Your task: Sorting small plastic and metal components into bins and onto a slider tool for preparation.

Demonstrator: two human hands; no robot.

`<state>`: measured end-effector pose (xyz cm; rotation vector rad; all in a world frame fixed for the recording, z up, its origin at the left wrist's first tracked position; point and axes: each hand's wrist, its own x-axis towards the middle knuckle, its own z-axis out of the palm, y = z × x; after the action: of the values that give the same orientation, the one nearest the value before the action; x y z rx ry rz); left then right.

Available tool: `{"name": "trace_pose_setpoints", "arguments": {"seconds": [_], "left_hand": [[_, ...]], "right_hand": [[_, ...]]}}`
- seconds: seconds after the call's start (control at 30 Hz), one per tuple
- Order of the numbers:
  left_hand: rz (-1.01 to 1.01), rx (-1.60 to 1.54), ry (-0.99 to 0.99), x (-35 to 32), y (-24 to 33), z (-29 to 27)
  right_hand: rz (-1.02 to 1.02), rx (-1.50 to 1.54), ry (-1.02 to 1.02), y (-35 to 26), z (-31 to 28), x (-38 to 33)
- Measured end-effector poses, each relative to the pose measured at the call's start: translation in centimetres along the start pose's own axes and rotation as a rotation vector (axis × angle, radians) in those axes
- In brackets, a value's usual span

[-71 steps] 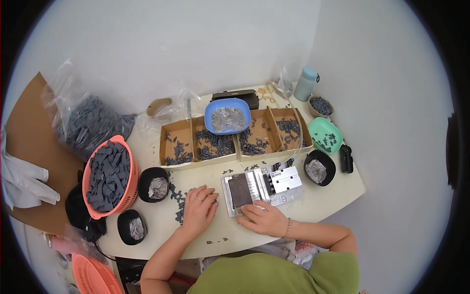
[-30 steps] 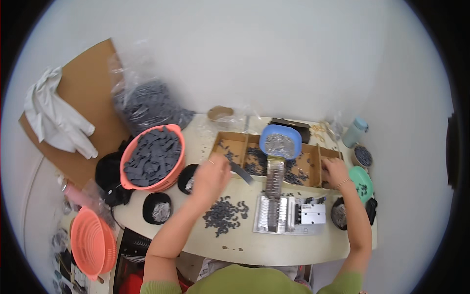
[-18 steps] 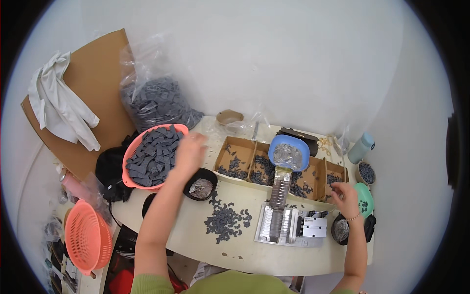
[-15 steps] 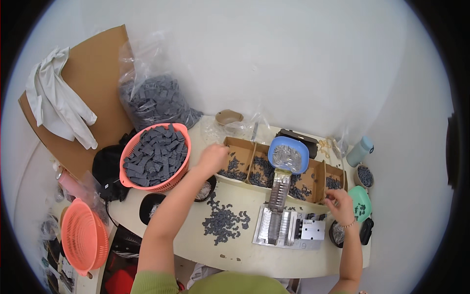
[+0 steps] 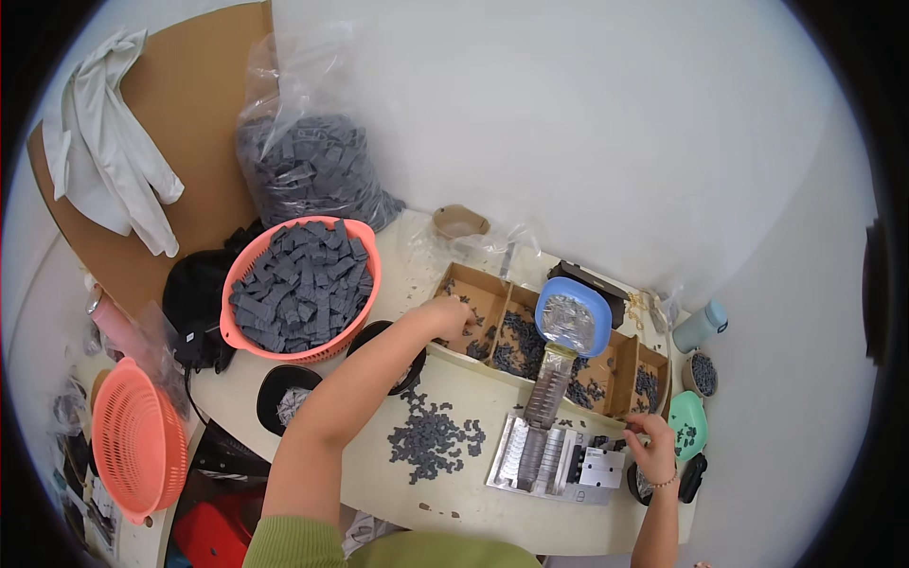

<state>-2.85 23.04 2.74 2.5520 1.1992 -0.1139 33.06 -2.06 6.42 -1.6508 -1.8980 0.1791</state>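
Observation:
My left hand [image 5: 448, 313] reaches into the leftmost compartment of a brown cardboard divider box [image 5: 507, 305] that holds small dark grey parts; its fingers curl down into the parts, and what they grip is hidden. My right hand [image 5: 650, 445] rests at the right end of a metal jig [image 5: 561, 460] on the pale table [image 5: 360, 478], fingers bent near a black bowl. A loose pile of small grey parts [image 5: 431, 438] lies on the table between my arms. A clear tube [image 5: 550, 383] slants from a blue bowl [image 5: 572, 315] down to the jig.
A salmon basket full of grey blocks [image 5: 301, 287] stands at the left, with a plastic bag of the same blocks [image 5: 308, 166] behind it. Black bowls [image 5: 286, 396] sit near the left edge. A green bowl [image 5: 686, 423], a bottle [image 5: 699, 326] and an empty salmon basket [image 5: 133, 436] are around.
My left hand has swung from the salmon basket to the right and now dips into the cardboard box. My right hand has dropped from the box to the jig's right end. The view shifted.

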Motion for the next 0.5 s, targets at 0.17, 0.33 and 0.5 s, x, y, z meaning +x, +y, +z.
{"name": "trace_pose_setpoints", "arguments": {"seconds": [0.17, 0.33, 0.5], "left_hand": [[0.003, -0.143, 0.186, 0.2, 0.7, -0.6], [0.058, 0.052, 0.201, 0.9, 3.0, 1.5], [-0.003, -0.024, 0.221, 1.3, 0.8, 1.8]], "right_hand": [[0.02, 0.02, -0.024, -0.6, 0.8, 0.3], [0.025, 0.013, -0.036, -1.8, 0.8, 0.6], [-0.011, -0.014, -0.028, -2.2, 0.6, 0.3]]}}
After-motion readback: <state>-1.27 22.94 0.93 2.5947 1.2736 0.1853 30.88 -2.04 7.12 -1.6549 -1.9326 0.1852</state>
